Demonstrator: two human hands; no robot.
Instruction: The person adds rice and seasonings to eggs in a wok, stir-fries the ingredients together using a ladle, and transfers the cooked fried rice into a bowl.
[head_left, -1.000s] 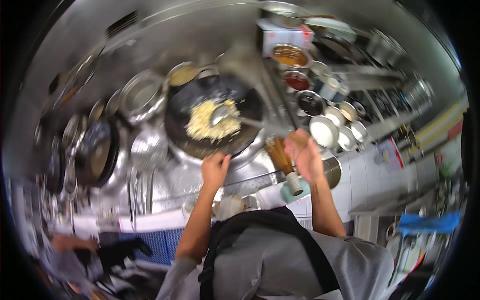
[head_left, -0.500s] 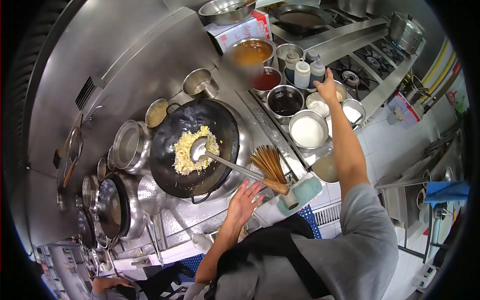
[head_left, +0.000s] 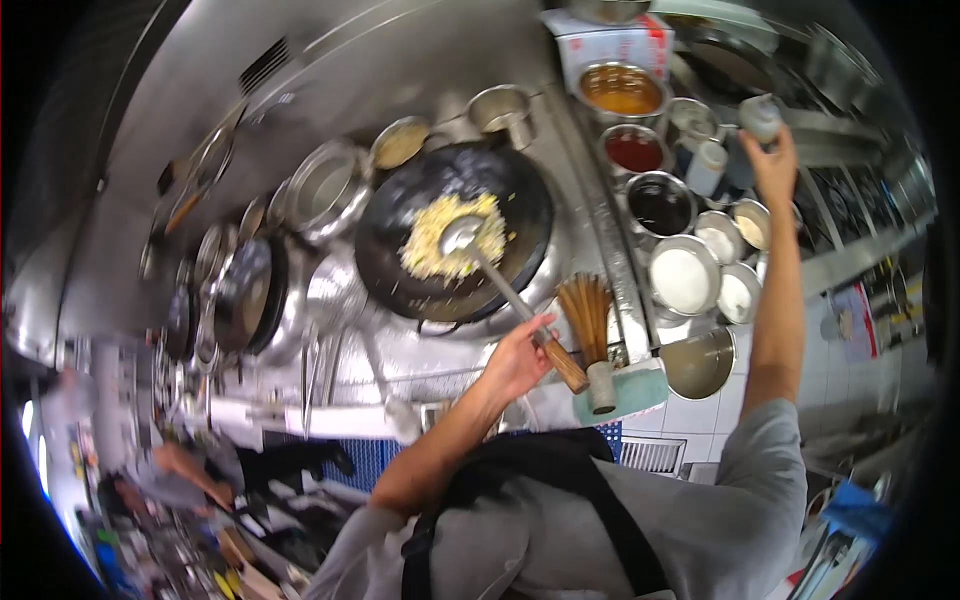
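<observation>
at the far right, the right hand [head_left: 775, 165] has a squeeze bottle [head_left: 762, 120] pinched between thumb and fingers, gap only as wide as the bottle. arm stretched out, likely because the bottles sit beyond the other containers. bottle is up at the far right, another squeeze bottle [head_left: 707, 165] just left of it.

nearer the middle, left hand [head_left: 515, 365] is at the ladle [head_left: 510, 293], fingers loosely curled beside the wooden grip [head_left: 568, 368]; cannot tell if they close around it. ladle bowl rests on the fried rice [head_left: 430, 240] in the wok [head_left: 525, 210], handle slanting over the near right rim toward the body, probably so the grip is easy to reach.

brush [head_left: 585, 305] lies just right of the grip, bristles far, bound end near over a green pad [head_left: 640, 395], presumably handy for one quick grab. red sauce [head_left: 632, 152], dark sauce [head_left: 660, 203] and white powder [head_left: 683, 275] cluster right of the wok, uncovered, seemingly for easy scooping. strainer [head_left: 335, 285] is left of the wok.
</observation>
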